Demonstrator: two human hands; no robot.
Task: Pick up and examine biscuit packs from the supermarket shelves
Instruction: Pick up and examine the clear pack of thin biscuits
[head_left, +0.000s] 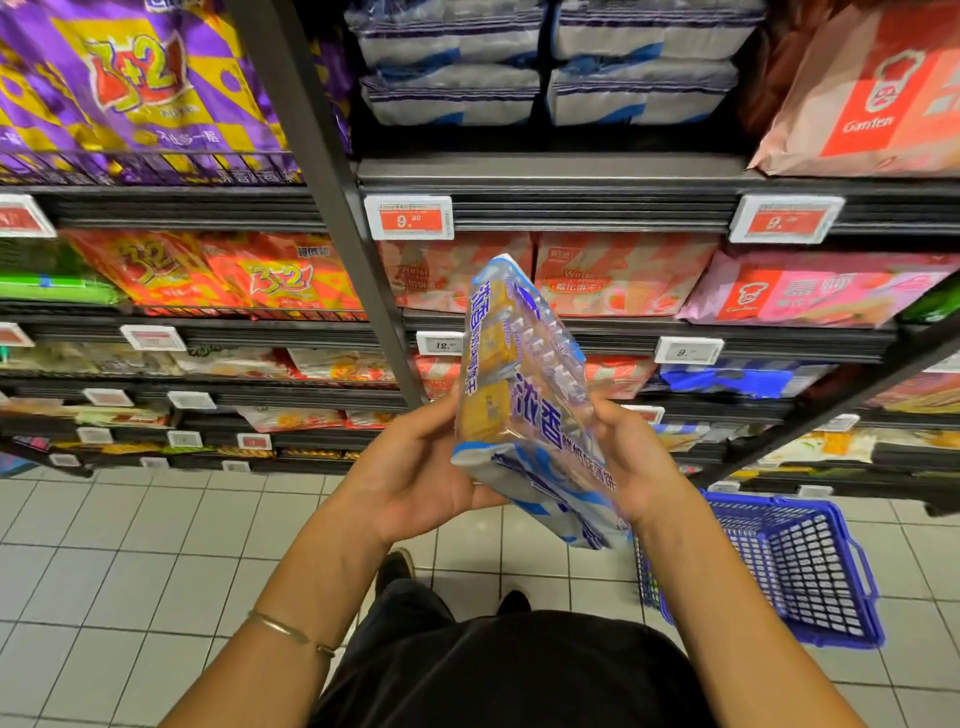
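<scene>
- My left hand (415, 473) cups the lower left edge of the biscuit pack (524, 395), fingers curled against it. I'd make this grip the pivot.
- The pack stands nearly upright in the air between both hands, in front of the middle shelves (571, 208) and off them. To read it well I'd turn it slowly so glare leaves the clear film.
- My right hand (641, 467) wraps the right edge, its grip closed lightly on the wrapper. Squeezing harder would likely crack the biscuits.
- Room: purple packs (130, 78) sit top left, a dark upright post (332, 197) runs down the middle, and pink packs (810, 291) sit to the right.
- Below is pale tiled floor (130, 545), and a blue basket (810, 566) stands on it at my right, near the shelf foot.
</scene>
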